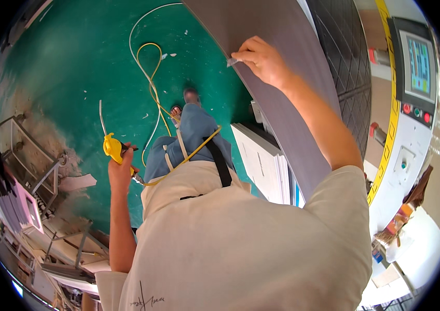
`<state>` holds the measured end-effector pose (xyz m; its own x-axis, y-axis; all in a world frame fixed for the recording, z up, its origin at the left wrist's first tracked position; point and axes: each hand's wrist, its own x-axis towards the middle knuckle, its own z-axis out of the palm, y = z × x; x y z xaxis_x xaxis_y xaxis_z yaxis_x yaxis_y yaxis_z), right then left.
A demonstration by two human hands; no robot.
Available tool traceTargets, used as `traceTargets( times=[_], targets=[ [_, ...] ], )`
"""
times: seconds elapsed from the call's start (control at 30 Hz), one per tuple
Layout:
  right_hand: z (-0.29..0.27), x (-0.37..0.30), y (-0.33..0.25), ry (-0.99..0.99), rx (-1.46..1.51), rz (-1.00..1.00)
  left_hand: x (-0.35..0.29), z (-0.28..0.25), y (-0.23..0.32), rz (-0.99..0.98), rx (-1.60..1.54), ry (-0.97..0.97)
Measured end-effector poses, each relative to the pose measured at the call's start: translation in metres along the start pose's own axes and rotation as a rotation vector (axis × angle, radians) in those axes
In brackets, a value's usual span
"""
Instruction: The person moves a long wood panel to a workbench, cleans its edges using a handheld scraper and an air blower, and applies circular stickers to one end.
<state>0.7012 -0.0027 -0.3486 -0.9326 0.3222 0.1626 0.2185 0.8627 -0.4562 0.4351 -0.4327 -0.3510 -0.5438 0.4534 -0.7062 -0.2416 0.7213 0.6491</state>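
My left hand [121, 168] is closed around a yellow air blow gun [112, 147] on the left. Its thin metal nozzle points away from me, and a yellow hose [199, 149] runs from its lower end across my waist. Farther off on the right, my right hand [262, 58] pinches a small, flat, greyish piece [232, 62], perhaps a blade; its kind is hard to make out. That piece is at the left edge of a long brownish-grey panel [303, 111], with the hand just over the panel's surface.
Pale boards [261, 160] are stacked below the panel. A control box with a screen [418, 65] and buttons stands at the far right, beside a yellow strip [386, 155]. Hoses loop over the green floor [90, 57] near my feet. Metal racks [49, 179] stand at left.
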Motion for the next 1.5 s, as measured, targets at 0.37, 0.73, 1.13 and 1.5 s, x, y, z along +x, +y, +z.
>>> traceTargets(
  times=[0.37, 0.73, 1.13, 1.5],
  targets=[
    [-0.015, -0.245, -0.056, 0.036, 0.059, 0.076, -0.085, 0.092, -0.057, 0.044, 0.077, -0.106],
    [-0.038, -0.52, -0.11, -0.037, 0.004, 0.073, -0.219, 0.268, -0.138, 0.122, 0.234, -0.246],
    [-0.057, -0.817, -0.196, 0.037, 0.01, 0.326, -0.31, 0.36, -0.145, 0.255, 0.426, -0.339],
    [-0.03, -0.949, -0.237, 0.575, -0.229, 1.09, -0.358, 0.449, -0.105, 0.369, 0.835, -0.539]
  ],
)
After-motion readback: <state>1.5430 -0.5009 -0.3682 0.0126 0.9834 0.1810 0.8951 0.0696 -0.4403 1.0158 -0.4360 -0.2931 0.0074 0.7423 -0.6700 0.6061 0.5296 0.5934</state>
